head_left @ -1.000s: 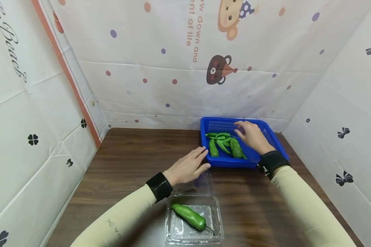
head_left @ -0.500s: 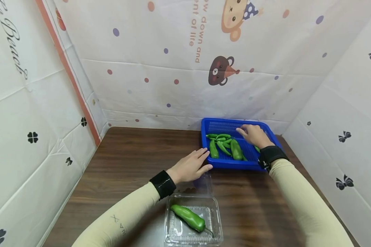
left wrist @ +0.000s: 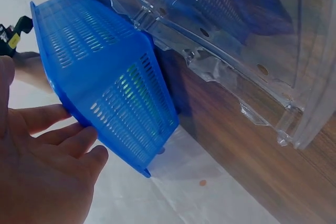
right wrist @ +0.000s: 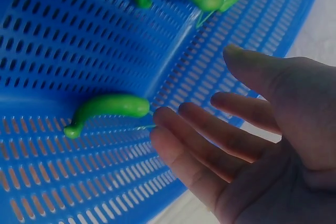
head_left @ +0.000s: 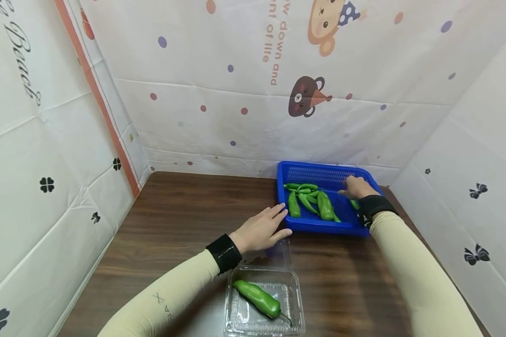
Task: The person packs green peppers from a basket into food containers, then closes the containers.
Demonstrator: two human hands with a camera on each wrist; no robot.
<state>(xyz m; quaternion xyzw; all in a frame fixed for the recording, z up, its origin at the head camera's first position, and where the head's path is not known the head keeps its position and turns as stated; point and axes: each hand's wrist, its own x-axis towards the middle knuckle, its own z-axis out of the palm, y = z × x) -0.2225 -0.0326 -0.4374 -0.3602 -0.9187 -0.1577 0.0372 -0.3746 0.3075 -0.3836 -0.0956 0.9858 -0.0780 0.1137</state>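
My left hand (head_left: 259,230) rests its extended fingertips on the front-left rim of a blue plastic basket (head_left: 320,227). In the left wrist view, the fingers (left wrist: 79,140) lie along that rim. Inside the basket's right part, my right hand (head_left: 357,187) hovers with fingers loosely bent and nothing between them. Close to its fingertips, a small curved green pepper (right wrist: 107,107) lies against the basket wall. Several more green peppers (head_left: 325,206) are heaped at the basket's left. One long green pepper (head_left: 259,299) lies in a clear plastic clamshell container (head_left: 245,320) in front.
The clamshell's open lid (head_left: 280,255) lies flat toward the basket, partly beneath my left forearm and hand. Dark wooden table (head_left: 185,210) extends left of the basket. Patterned white sheets (head_left: 173,121) hang behind and at both sides.
My right hand has moved right and lower into the basket's right part, toward the small pepper there. The left hand stays at the rim. The view has shifted slightly.
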